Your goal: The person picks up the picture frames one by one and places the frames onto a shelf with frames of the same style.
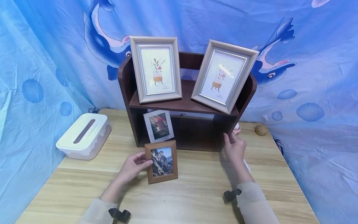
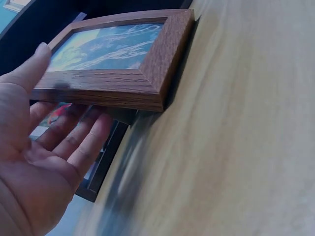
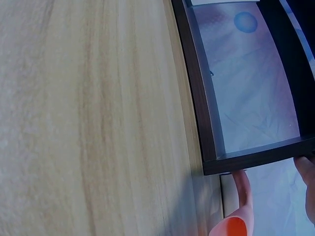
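My left hand [image 1: 133, 166] pinches the left side of a brown wooden picture frame [image 1: 176, 161], thumb on its front and fingers behind. The frame holds a photo of a spotted big cat and stands tilted back before a dark brown two-tier shelf [image 1: 195, 132]. Behind it, a smaller white-edged picture frame [image 1: 150, 130] stands in the shelf's lower tier. My right hand [image 1: 235, 149] is beside the shelf's right side panel, its thumb [image 3: 306, 169] touching the dark wood in the right wrist view. That hand is mostly out of that view.
On the upper tier lean two larger beige picture frames, a left one [image 1: 135, 70] and a right one [image 1: 202, 74]. A white tissue box [image 1: 95, 137] stands at the left. A twine ball [image 1: 261, 129] lies at the right. A pink object with an orange inside [image 3: 242, 214] is beside the shelf.
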Tool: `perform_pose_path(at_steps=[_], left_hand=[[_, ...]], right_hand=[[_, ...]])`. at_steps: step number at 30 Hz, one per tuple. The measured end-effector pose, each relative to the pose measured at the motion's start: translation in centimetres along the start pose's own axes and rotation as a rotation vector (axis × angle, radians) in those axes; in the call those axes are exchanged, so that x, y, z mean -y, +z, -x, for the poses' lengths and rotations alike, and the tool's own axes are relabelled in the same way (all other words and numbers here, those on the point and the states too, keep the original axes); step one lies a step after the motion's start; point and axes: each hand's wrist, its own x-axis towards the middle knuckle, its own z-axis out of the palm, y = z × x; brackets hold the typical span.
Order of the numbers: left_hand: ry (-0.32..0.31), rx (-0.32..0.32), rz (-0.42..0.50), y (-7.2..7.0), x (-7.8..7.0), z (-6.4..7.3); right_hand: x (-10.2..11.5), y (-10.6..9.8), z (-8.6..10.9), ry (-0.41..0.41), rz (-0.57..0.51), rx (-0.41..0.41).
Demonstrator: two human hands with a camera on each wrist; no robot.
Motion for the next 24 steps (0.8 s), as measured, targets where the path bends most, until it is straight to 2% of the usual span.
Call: perform_pose_path(at_steps=[4, 9, 14, 18, 24], left_hand=[[-0.009, 0.010, 0.044, 0.12, 0.10, 0.15], [-0.015, 0.021, 0.043, 0.10, 0.17, 0.32], [-0.060, 0.014, 0.051, 0.10, 0.20, 0.64], [-0.093, 0.015, 0.106, 0.13, 0.45, 0.89], [-0.078, 0.010, 0.180, 0.33, 0.80, 0.90]], right_hand=[[-0.07, 0.00, -0.08, -0.011, 0.007, -0.007], [-0.07, 0.01, -0.01, -0.014, 0.003, -0.007], [-0.20, 0.10, 0.03, -0.006, -0.001, -0.008], [-0.13, 0.08, -0.02, -0.006, 0.001, -0.008], [-0.09, 0.05, -0.03, -0.011, 0.005, -0.007]])
